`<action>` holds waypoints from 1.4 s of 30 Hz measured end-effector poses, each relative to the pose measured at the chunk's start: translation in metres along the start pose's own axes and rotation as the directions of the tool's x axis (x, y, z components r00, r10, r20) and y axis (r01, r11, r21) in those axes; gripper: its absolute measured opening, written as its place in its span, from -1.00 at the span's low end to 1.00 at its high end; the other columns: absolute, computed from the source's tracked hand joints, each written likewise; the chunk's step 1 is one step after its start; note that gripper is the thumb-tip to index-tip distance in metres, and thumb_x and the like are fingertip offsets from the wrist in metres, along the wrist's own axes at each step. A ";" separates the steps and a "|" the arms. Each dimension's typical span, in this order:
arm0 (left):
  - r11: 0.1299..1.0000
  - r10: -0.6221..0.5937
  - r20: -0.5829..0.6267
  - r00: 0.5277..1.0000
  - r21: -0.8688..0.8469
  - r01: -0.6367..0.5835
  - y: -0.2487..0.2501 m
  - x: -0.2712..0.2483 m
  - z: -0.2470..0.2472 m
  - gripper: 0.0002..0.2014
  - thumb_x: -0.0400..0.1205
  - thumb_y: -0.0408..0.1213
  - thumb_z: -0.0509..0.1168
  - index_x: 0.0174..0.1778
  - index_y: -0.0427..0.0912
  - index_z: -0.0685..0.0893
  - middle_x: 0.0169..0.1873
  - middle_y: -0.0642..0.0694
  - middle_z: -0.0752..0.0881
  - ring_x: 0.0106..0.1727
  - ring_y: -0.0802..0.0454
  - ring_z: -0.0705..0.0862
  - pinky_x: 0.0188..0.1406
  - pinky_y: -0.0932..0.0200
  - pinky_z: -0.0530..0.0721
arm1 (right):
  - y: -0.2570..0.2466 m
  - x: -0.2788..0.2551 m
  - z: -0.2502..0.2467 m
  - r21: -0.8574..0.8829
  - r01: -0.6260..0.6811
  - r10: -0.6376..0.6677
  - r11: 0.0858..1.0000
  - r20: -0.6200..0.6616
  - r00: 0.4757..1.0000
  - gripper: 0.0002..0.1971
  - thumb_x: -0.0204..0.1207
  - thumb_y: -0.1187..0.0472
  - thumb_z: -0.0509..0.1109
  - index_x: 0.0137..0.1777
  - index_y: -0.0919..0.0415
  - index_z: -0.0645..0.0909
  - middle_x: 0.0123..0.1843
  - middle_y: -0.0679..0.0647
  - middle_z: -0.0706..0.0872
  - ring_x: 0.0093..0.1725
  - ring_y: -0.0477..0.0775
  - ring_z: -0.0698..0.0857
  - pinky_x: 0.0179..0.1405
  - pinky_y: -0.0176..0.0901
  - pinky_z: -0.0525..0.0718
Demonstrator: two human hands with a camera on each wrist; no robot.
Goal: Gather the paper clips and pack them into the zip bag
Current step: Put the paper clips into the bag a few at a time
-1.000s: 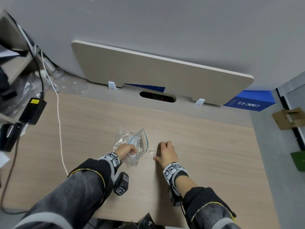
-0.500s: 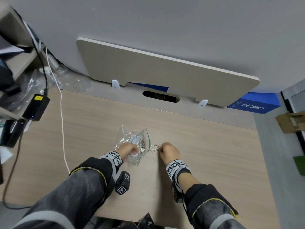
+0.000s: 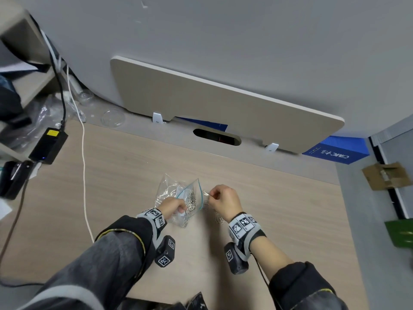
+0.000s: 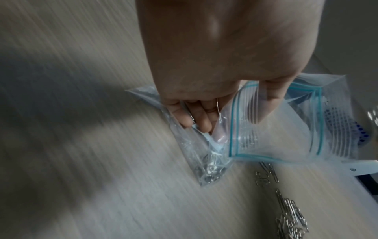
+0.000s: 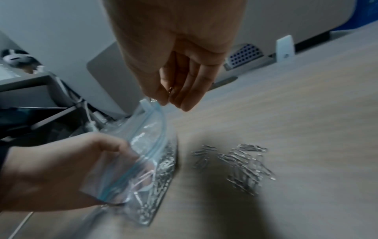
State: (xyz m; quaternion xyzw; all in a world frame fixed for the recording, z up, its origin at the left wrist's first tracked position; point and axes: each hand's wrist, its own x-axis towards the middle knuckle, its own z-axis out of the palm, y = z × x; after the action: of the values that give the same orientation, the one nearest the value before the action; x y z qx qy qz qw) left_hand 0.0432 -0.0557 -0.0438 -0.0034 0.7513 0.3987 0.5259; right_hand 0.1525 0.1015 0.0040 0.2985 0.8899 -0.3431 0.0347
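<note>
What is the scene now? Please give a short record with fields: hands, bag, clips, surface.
left hand: left hand grips the zip bag at its mouth, holding it open
right hand: right hand pinches a few paper clips at the bag's upper edge
bag: clear, blue zip line, already holds many clips
loose clips: pile of paper clips lies on the desk to the right of the bag
surface: light wooden desk
task state: not finished

One zip bag [image 3: 190, 199]; two hands, left hand [image 3: 173, 206] and right hand [image 3: 225, 201]. Paper clips [image 5: 243, 163]: too many and too blurred to count, some bagged, one loose pile near the desk's [image 3: 290, 220] middle.
</note>
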 end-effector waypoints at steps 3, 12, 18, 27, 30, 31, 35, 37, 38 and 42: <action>1.000 -0.002 0.001 1.000 0.000 0.002 -0.001 0.001 0.000 -0.79 0.56 -0.36 0.26 -0.40 -0.18 0.67 -0.40 -0.05 0.64 -0.40 0.11 0.49 -0.48 0.29 0.35 | -0.022 0.002 0.010 -0.051 0.065 -0.061 0.997 0.076 0.995 -0.95 0.35 0.22 0.41 -0.21 0.09 0.68 -0.16 0.00 0.74 -0.14 0.06 0.68 -0.12 -0.13 0.64; 1.000 0.008 0.003 1.000 0.007 -0.008 -0.003 0.001 -0.001 -0.85 0.56 -0.36 0.26 -0.29 -0.23 0.69 -0.39 -0.05 0.63 -0.42 0.10 0.47 -0.51 0.28 0.34 | 0.003 0.000 0.001 0.073 -0.109 0.117 0.991 -0.114 0.987 -0.88 0.46 0.19 0.31 -0.22 0.13 0.67 -0.21 0.05 0.78 -0.15 0.14 0.72 -0.13 -0.09 0.65; 1.000 0.004 -0.004 1.000 0.009 -0.004 -0.003 0.003 -0.001 -0.87 0.55 -0.36 0.28 -0.28 -0.23 0.70 -0.37 -0.07 0.64 -0.40 0.10 0.49 -0.50 0.26 0.35 | 0.062 -0.016 0.005 -0.256 -0.406 0.455 0.877 0.178 0.872 -0.56 0.45 0.03 0.41 0.25 0.23 0.49 0.24 0.22 0.59 0.21 0.28 0.66 0.17 -0.05 0.60; 1.000 -0.002 -0.009 1.000 0.013 0.002 -0.002 0.004 0.001 -0.87 0.56 -0.38 0.26 -0.28 -0.25 0.69 -0.35 -0.08 0.63 -0.45 0.08 0.43 -0.53 0.26 0.32 | 0.066 -0.028 0.032 -0.184 -0.393 0.416 0.901 0.112 0.902 -0.40 0.33 0.00 0.59 0.25 0.21 0.41 0.19 0.12 0.49 0.13 0.29 0.67 0.06 -0.03 0.60; 1.000 -0.009 -0.018 1.000 0.013 0.009 -0.003 0.004 0.002 -0.85 0.55 -0.37 0.27 -0.30 -0.24 0.69 -0.36 -0.08 0.63 -0.50 0.09 0.39 -0.64 0.32 0.31 | 0.066 -0.024 0.036 -0.189 -0.323 0.348 0.927 0.116 0.930 -0.60 0.42 0.13 0.51 0.18 0.22 0.48 0.20 0.15 0.55 0.13 0.28 0.66 0.13 0.02 0.64; 1.000 -0.010 -0.021 1.000 0.012 0.011 -0.003 0.004 0.002 -0.85 0.55 -0.37 0.27 -0.31 -0.24 0.69 -0.36 -0.08 0.64 -0.52 0.10 0.37 -0.69 0.35 0.30 | 0.067 -0.023 0.036 -0.190 -0.297 0.323 0.936 0.121 0.939 -0.65 0.43 0.16 0.49 0.16 0.21 0.50 0.19 0.16 0.56 0.13 0.28 0.66 0.14 0.04 0.63; 1.000 -0.003 -0.022 1.000 0.013 0.003 -0.003 0.005 0.002 -0.84 0.54 -0.38 0.27 -0.33 -0.23 0.69 -0.39 -0.09 0.64 -0.54 0.10 0.37 -0.67 0.33 0.27 | 0.066 -0.021 0.031 -0.168 -0.293 0.308 0.941 0.066 0.949 -0.54 0.39 0.05 0.55 0.17 0.20 0.46 0.16 0.10 0.51 0.07 0.25 0.67 0.03 0.00 0.64; 1.000 0.001 -0.023 1.000 0.016 0.000 -0.003 0.005 0.002 -0.83 0.55 -0.38 0.26 -0.35 -0.22 0.69 -0.40 -0.09 0.64 -0.54 0.10 0.36 -0.62 0.30 0.27 | 0.066 -0.020 0.029 -0.175 -0.315 0.326 0.933 0.037 0.945 -0.39 0.31 -0.08 0.60 0.19 0.20 0.41 0.17 0.10 0.46 0.05 0.25 0.67 -0.04 -0.03 0.61; 1.000 -0.001 -0.024 1.000 0.015 0.002 -0.003 0.005 0.002 -0.83 0.55 -0.38 0.26 -0.35 -0.22 0.69 -0.40 -0.09 0.64 -0.54 0.10 0.36 -0.61 0.30 0.26 | 0.065 -0.019 0.029 -0.188 -0.325 0.337 0.927 0.032 0.941 -0.33 0.27 -0.13 0.61 0.20 0.21 0.39 0.18 0.11 0.44 0.06 0.26 0.67 -0.04 -0.02 0.60; 1.000 -0.008 -0.019 1.000 0.004 0.008 -0.004 0.006 0.002 -0.84 0.54 -0.37 0.27 -0.33 -0.22 0.70 -0.40 -0.07 0.64 -0.52 0.10 0.39 -0.61 0.31 0.27 | 0.063 -0.014 0.034 -0.213 -0.328 0.345 0.920 0.046 0.937 -0.41 0.37 -0.06 0.57 0.23 0.24 0.40 0.22 0.15 0.47 0.10 0.30 0.67 0.00 0.02 0.61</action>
State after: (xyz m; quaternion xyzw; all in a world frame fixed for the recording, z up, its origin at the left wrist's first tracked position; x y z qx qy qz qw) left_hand 0.0433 -0.0547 -0.0509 -0.0092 0.7571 0.3950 0.5203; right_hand 0.1944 0.1100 -0.0557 0.4274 0.8533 -0.2519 0.1603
